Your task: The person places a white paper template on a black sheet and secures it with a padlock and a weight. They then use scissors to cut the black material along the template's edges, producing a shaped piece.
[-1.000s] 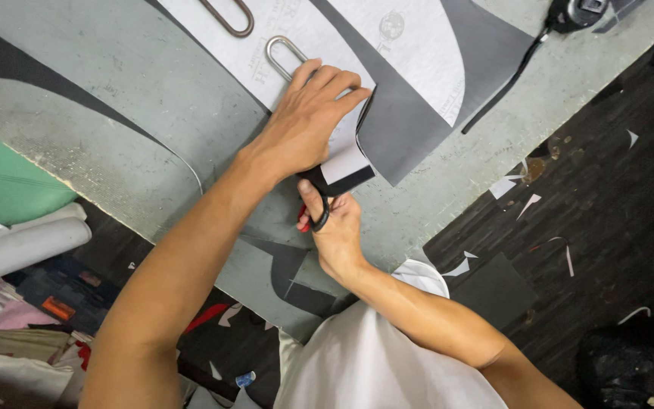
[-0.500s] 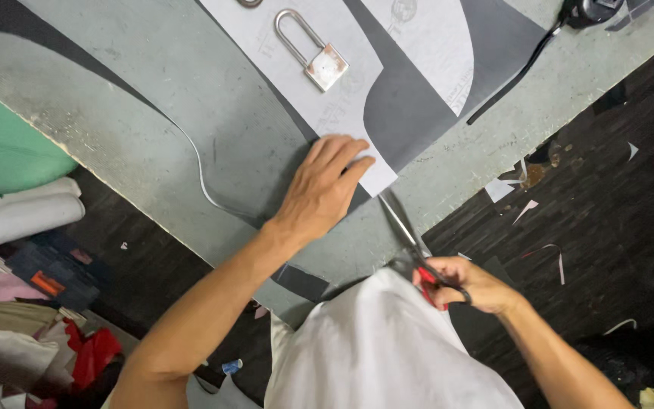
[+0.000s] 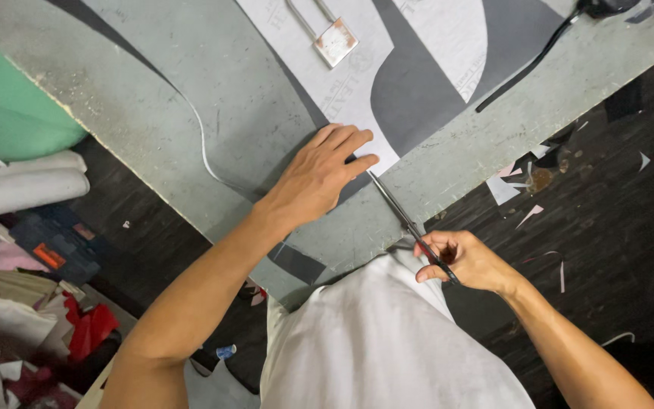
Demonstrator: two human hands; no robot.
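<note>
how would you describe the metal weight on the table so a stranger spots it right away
Start at the grey worktable and find the white paper pattern lying on dark grey fabric near its far edge. On that paper sits a small square metal plate with a long wire loop, the only shiny metal piece there, beyond the left hand.

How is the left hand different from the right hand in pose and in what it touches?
The left hand lies flat, fingers spread, pressing the white pattern paper on the table; the right hand is curled around the scissors at the table's edge. The left holds no tool; the right does. Both are bare.
</note>
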